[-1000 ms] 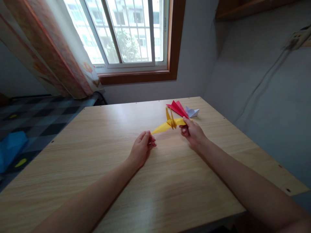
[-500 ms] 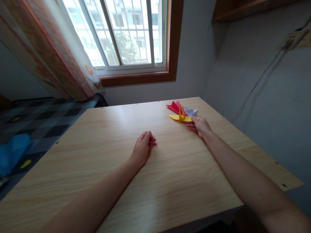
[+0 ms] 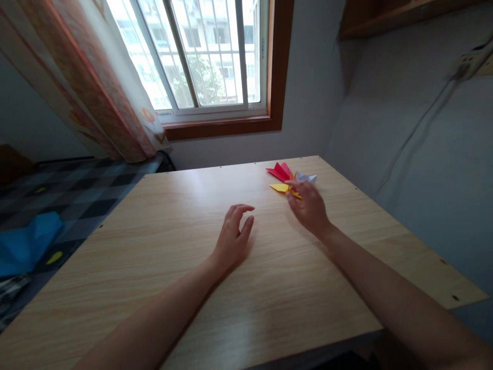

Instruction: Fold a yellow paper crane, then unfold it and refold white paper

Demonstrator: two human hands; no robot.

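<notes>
The right hand (image 3: pixel 308 208) had just let go of the yellow paper crane (image 3: pixel 284 188) and was coming back from it, fingers loose and holding nothing. A moment earlier it still pinched the crane's wing. To me, the crane looked put down for good. It lay on the wooden table (image 3: pixel 269 288) near the far right corner, touching the red folded paper (image 3: pixel 280 171), with the white folded paper (image 3: pixel 307 178) just beside. The left hand (image 3: pixel 233 239) had opened from a soft fist, fingers now spread and lifted.
</notes>
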